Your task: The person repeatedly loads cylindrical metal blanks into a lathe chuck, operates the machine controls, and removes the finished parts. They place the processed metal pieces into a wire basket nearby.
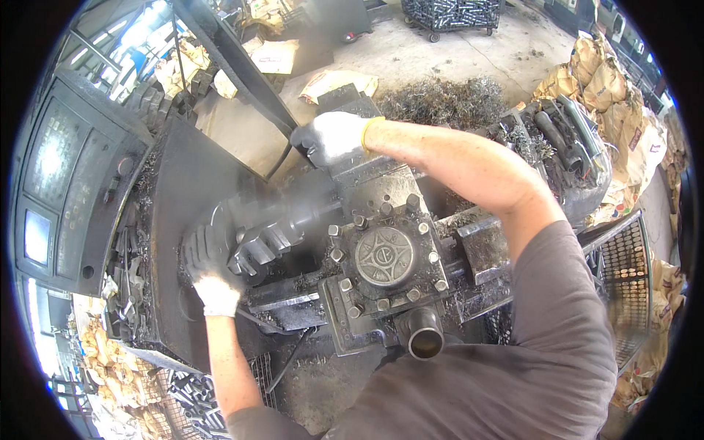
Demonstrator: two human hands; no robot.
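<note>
A lathe lies in front of me. On its left side my left hand (210, 264), in a dark glove with a pale cuff, rests against the chuck (258, 246), fingers stretched and slightly apart. The chuck's stepped jaws are beside my thumb, and blur hides what sits between them. My right arm reaches across the machine. At the far end of the cross slide (378, 187), my right hand (334, 139), in a white and grey glove, is closed; what it grips is hidden. Between my arms stands a square tool post (385, 257) with several bolts around its round cap.
A short open tube (425, 343) projects toward me from the tool post. Metal shavings (447, 103) are heaped behind the lathe. To the right are brown paper sacks (623, 117) and a wire basket (627, 271) of parts. A wheeled bin (451, 15) stands far back.
</note>
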